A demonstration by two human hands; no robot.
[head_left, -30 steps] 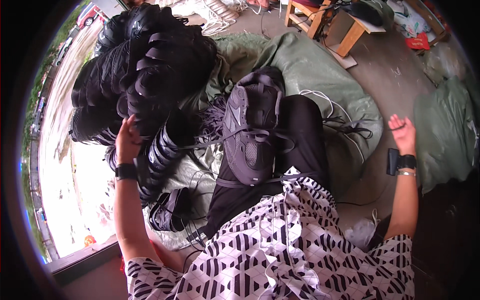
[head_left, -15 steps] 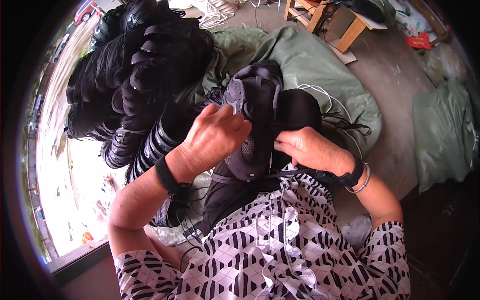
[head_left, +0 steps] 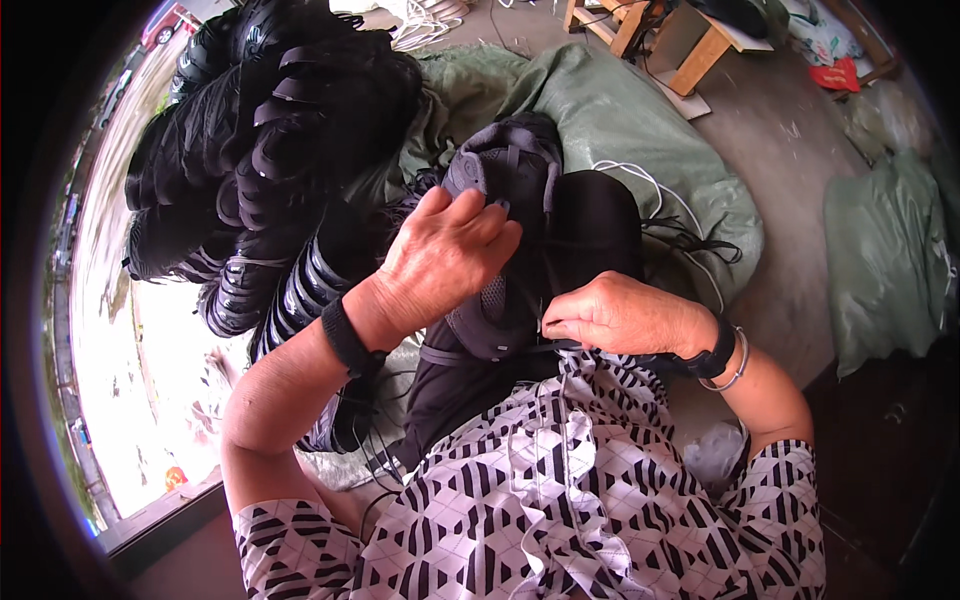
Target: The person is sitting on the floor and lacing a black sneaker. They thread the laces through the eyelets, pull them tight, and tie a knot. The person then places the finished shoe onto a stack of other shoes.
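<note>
A dark grey-black shoe upper (head_left: 512, 165) lies lengthwise across my lap, on my black-trousered legs. Over its middle, near the eyelet side, is my left hand (head_left: 447, 243), with its fingers curled closed; what they hold, if anything, is hidden. To the right of the upper, my right hand (head_left: 628, 315) has thumb and forefinger pinched together. Something thin and dark shows at those fingertips, too small to name. A dark cord (head_left: 545, 348) passes below the upper toward my right wrist.
Piled shoe uppers (head_left: 270, 150) rise at the left, strung together in stacks. A green woven sack (head_left: 620, 110) spreads beyond my knees, with white cord (head_left: 665, 190) on it. Another green sack (head_left: 885, 260) stands at the right. A wooden stool (head_left: 700, 60) is at the far right.
My left hand has moved slightly right and up over the upper. The right hand has shifted a little down and left, still pinched. The view has shifted slightly.
</note>
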